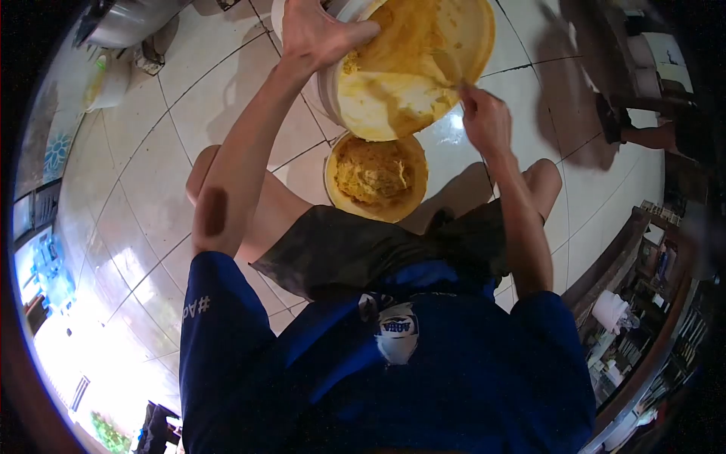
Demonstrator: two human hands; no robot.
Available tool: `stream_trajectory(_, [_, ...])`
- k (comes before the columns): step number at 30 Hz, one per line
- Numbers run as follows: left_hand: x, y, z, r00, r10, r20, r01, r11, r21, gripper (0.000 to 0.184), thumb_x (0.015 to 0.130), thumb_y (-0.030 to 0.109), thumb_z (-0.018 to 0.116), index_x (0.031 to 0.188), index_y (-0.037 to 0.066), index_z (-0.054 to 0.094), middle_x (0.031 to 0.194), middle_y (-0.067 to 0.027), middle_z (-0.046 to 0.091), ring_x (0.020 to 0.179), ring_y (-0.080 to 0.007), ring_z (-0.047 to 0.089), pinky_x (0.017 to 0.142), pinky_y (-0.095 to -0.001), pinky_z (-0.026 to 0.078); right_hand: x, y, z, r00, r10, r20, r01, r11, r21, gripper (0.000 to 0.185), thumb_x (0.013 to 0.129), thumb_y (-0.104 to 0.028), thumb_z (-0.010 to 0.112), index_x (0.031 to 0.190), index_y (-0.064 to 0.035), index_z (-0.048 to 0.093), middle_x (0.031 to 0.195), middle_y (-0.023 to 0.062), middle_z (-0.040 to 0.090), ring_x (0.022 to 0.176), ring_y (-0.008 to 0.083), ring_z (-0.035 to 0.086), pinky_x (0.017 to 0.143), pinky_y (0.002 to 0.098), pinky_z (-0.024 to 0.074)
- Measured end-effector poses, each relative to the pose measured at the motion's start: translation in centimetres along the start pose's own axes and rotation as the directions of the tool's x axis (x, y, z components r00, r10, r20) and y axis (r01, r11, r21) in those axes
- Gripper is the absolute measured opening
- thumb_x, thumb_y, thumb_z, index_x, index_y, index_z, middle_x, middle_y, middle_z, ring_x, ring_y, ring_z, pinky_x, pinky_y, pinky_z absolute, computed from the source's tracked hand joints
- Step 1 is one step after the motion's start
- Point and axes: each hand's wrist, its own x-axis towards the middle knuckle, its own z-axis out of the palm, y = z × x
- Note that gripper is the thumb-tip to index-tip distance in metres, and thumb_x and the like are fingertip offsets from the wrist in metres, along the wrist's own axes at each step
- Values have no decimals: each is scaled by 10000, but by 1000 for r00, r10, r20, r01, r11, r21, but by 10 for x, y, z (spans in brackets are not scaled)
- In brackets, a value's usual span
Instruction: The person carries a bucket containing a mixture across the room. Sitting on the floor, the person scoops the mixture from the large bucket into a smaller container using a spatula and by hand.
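A large white tub point(363, 98), smeared inside with yellow-orange food, is tilted toward me. My left hand point(321, 38) is closed on its left rim, thumb over the edge. My right hand point(488, 121) is closed near the tub's right rim, around a utensil point(448, 66) whose flat end lies against the smeared inner wall; its exact kind is hard to make out. Just below the tub's lower lip, a smaller yellow bowl point(333, 174) sits on the floor between my legs. It holds a heap of moist, shredded-looking yellow food point(374, 175).
Pale tiles point(136, 204) cover the floor around me. A metal pot point(125, 23) stands at the upper left, near a whitish container point(110, 79). Cluttered shelves point(643, 303) line the right side. Another person's foot point(611, 121) shows at the upper right.
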Motion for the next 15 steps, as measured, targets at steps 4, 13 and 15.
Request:
stream_trajectory(4, [-6, 9, 7, 997, -52, -56, 48, 997, -64, 962, 622, 668, 788, 1207, -77, 623, 1048, -249, 694, 945, -334, 695, 866, -448, 543, -9, 32, 13, 991, 33, 131, -1, 971, -238, 232, 912, -159, 587, 1104, -77, 686, 791, 231, 660, 732, 435, 630, 637, 499, 507])
stream_trajectory(13, [-5, 9, 14, 999, 17, -39, -23, 986, -163, 897, 667, 639, 798, 1186, -75, 634, 1019, -200, 709, 909, -291, 698, 822, -422, 557, -63, -63, 57, 935, 169, 312, -288, 874, 392, 275, 912, -224, 633, 1059, -4, 706, 790, 246, 676, 726, 380, 680, 636, 420, 510])
stream_trajectory(15, [-2, 4, 11, 999, 47, -27, -52, 977, -206, 894, 674, 632, 800, 1191, -77, 630, 1017, -199, 709, 900, -290, 699, 816, -420, 558, -57, -69, 47, 901, 204, 383, -389, 770, 505, 278, 919, -225, 625, 1052, 7, 705, 807, 240, 684, 747, 356, 689, 650, 406, 509])
